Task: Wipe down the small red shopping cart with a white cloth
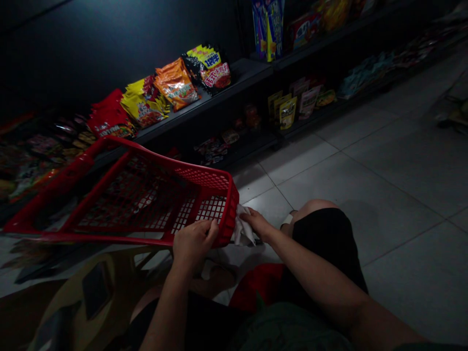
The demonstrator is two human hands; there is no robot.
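At the left, a red plastic shopping basket (204,174) stands tilted and low, below a dark shelf (234,73) that carries bright snack packets (175,84). The left hand (195,243) is curved over the basket's near rim and closed on it, probably to keep the basket steady. The right hand (258,224), with its fingers partly open, touches a crumpled white cloth (242,226) lying against the basket's end wall; whether it really grasps the cloth cannot be told.

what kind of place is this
Probably a small grocery or convenience store: dark metal shelves lined with bright packaged foods, a red plastic shopping basket at hand, and a tiled aisle floor.
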